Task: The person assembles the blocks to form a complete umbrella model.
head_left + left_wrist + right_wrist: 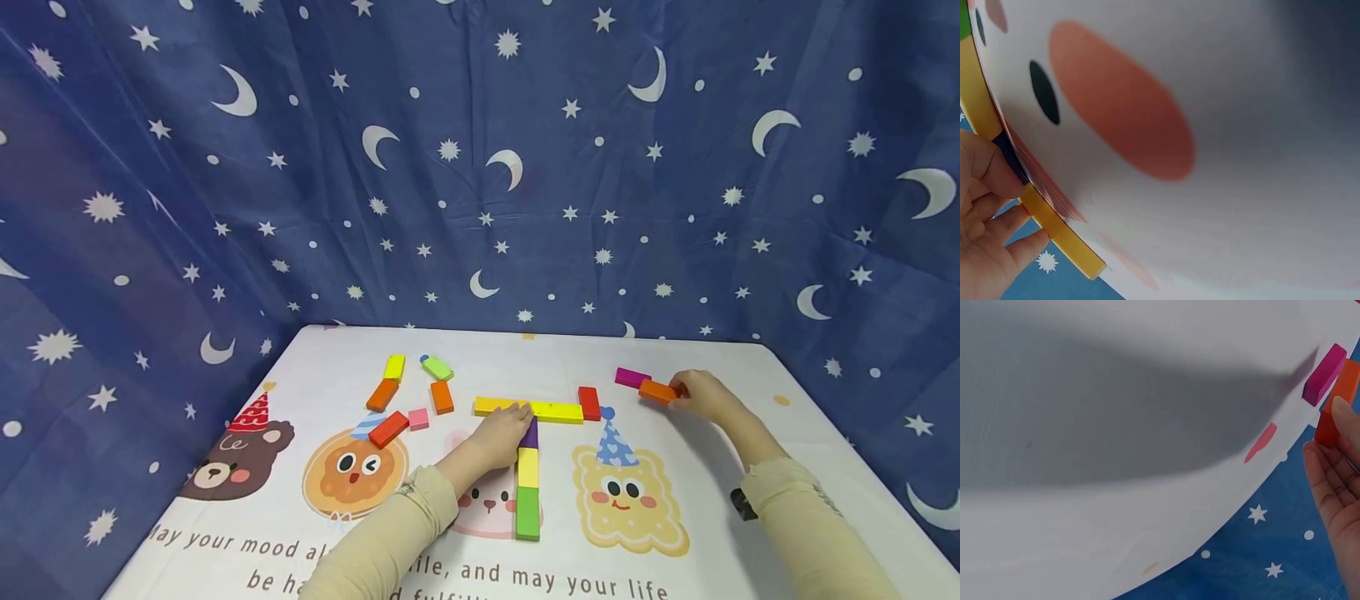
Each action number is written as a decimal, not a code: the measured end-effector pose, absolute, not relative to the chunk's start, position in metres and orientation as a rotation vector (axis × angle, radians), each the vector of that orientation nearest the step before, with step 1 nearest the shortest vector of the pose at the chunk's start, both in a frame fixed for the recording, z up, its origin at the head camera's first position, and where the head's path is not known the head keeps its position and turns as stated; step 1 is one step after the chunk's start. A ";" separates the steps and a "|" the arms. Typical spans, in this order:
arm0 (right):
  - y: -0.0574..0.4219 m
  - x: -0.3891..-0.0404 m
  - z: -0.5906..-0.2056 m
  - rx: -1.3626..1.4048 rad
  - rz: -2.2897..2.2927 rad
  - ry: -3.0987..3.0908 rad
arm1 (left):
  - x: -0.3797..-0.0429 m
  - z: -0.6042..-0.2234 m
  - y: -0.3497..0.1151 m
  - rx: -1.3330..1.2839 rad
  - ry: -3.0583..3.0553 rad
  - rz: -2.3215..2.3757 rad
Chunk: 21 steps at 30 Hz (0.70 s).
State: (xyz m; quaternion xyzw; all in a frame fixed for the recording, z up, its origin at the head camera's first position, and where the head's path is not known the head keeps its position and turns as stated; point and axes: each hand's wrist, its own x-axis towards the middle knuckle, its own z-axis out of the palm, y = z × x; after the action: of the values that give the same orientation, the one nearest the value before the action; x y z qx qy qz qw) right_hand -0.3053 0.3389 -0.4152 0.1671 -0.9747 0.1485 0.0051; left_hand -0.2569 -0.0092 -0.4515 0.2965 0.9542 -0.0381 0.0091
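Observation:
In the head view my left hand (pixel 504 437) lies over the joint of a T-shaped row of blocks. Its fairly straight fingers touch the yellow crossbar (pixel 558 412), and its thumb (pixel 1007 175) rests by the dark purple block (pixel 530 433). Below that in the stem come a pale yellow block (pixel 528 468) and a green block (pixel 528 514). At the right, my right hand (pixel 705 396) pinches an orange block (pixel 657 392) between thumb and fingers. Beside it lies a magenta block (pixel 1324 375); whether the two touch is unclear.
A red block (pixel 589 403) stands at the crossbar's right end. Toward the left lie several loose blocks, among them a red block (pixel 389 429), a pink block (pixel 418 419) and a light green block (pixel 437 368). A starry blue curtain (pixel 480 167) hangs behind the printed white tablecloth (pixel 600 575).

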 end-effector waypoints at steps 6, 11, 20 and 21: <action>0.326 -0.310 -0.419 0.471 0.542 -3.042 | -0.256 -0.450 -0.009 0.923 2.982 -0.111; 0.311 -0.317 -0.424 0.432 0.587 -3.039 | -0.256 -0.450 -0.011 0.923 2.980 -0.120; 0.288 -0.324 -0.425 0.391 0.684 -2.990 | -0.256 -0.450 -0.011 0.925 2.979 -0.122; 0.286 -0.325 -0.426 0.383 0.696 -2.988 | -0.256 -0.450 -0.012 0.922 2.980 -0.122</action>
State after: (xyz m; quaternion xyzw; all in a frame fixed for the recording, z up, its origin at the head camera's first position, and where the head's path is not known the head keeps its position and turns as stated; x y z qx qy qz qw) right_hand -0.3255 0.2857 -0.4259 0.1237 -0.9661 0.2251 0.0248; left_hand -0.2561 -0.0118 -0.4497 0.2952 0.9546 -0.0389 0.0099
